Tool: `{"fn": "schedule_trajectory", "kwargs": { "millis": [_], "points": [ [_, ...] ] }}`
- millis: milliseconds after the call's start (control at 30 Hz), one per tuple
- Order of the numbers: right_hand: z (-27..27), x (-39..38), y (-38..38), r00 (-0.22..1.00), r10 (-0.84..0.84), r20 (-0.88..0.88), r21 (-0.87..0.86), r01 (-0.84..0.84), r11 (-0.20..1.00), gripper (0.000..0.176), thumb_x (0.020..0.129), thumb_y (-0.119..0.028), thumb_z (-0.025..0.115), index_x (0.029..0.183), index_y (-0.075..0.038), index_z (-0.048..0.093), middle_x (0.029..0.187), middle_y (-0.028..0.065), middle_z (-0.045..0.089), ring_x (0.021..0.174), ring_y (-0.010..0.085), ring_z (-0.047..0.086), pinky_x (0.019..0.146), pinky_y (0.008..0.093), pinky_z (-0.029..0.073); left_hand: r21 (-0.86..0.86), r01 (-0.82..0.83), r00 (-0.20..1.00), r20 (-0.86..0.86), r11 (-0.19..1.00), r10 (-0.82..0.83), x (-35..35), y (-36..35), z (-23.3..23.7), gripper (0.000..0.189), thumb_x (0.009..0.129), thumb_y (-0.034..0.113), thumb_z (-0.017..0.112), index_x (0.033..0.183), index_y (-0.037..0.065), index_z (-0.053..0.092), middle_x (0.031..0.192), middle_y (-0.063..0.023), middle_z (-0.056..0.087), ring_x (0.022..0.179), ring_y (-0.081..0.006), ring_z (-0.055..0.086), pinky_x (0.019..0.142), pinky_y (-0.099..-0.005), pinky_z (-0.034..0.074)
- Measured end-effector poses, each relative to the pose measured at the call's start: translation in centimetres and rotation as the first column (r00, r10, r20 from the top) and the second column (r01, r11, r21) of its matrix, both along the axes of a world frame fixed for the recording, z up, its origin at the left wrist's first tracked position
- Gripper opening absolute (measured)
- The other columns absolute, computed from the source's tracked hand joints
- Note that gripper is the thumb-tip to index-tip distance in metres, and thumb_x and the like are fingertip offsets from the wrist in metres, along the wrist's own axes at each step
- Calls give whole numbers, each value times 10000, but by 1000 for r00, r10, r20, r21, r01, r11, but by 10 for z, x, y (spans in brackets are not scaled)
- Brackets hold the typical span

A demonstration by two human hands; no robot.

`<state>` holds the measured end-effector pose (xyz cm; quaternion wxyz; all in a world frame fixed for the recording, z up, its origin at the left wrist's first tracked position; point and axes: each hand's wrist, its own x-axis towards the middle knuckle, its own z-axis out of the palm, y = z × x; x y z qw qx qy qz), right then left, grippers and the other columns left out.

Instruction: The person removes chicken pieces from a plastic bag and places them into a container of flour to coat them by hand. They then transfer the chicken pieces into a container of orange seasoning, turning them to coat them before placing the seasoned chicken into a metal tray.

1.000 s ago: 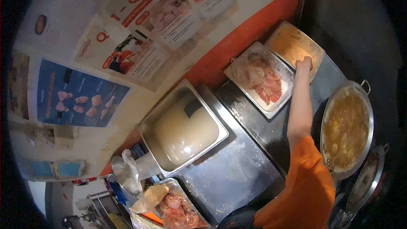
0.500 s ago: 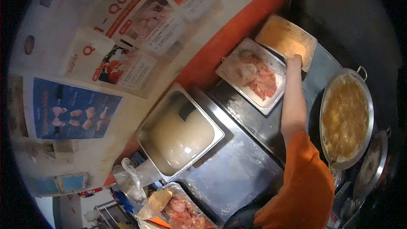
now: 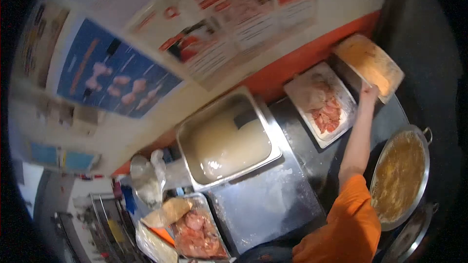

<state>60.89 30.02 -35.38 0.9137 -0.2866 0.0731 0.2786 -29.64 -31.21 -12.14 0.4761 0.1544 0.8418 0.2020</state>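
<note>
My right hand, at the end of an orange sleeve, has its fingers closed over the near rim of a rectangular metal pan with orange-yellow contents. That pan sits tilted at the far right of the counter. Just left of my forearm lies a second metal pan, which holds raw meat pieces on white powder. My left hand is out of view.
A deep steel container of cloudy liquid stands by the wall. To the right is a large round pan of bubbling brown oil. Lower left, another tray holds raw meat beside a clear plastic jug.
The view has swung, shifting the counter things rightward in the picture. My right hand keeps its hold on the rim, and the pan of orange-yellow contents looks more tilted.
</note>
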Motion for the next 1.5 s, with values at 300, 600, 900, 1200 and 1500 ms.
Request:
{"fn": "schedule_trajectory", "kwargs": {
  "millis": [300, 600, 900, 1200, 1500],
  "points": [
    [83, -27, -148, 972, 122, 202, 18, -128, 992, 327, 894, -34, 590, 1168, 135, 534, 1132, 243, 634, 1128, 363, 632, 1000, 478, 566, 251, -80, 962, -235, 965, 141, 66, 20, 46, 495, 1000, 190, 626, 1412, -46, 486, 1207, -102, 668, 1045, -147, 618, 884, -273, 506],
    [206, -171, -363, 708, 698, 109, -47, -698, 715, 321, 874, -132, 637, 1152, 15, 570, 1035, 136, 668, 881, 231, 667, 697, 318, 591, 460, -40, 975, -175, 887, 134, 51, -16, -7, 424, 983, 152, 650, 1354, -26, 547, 1204, -109, 686, 1066, -161, 640, 928, -284, 498],
    [254, -401, -480, 501, 779, 378, -636, -471, 611, 268, 844, -76, 620, 1105, -87, 564, 990, 42, 567, 768, 140, 539, 654, 245, 451, 661, -428, 781, -72, 616, 620, 4, -24, -81, 442, 909, 91, 653, 1331, 3, 558, 1305, -130, 594, 1117, -189, 598, 881, -331, 506],
    [153, -454, -456, 496, 839, -222, -364, -841, 401, 108, 793, -93, 612, 880, -85, 548, 815, 25, 606, 730, 155, 619, 601, 322, 584, 176, -917, 379, 663, 357, 646, -33, -35, -125, 681, 818, 305, 696, 1417, 149, 411, 1352, -145, 445, 1206, -283, 470, 961, -552, 440],
    [154, -467, -448, 553, 804, -221, -388, -806, 447, 345, 926, -160, 681, 1238, -52, 582, 1189, 104, 660, 917, 182, 688, 685, 295, 627, 295, -895, 445, 607, 333, 658, 2, -4, -80, 559, 808, 362, 673, 1266, 114, 470, 1204, -104, 500, 1153, -262, 510, 961, -552, 415]
  ]
}}
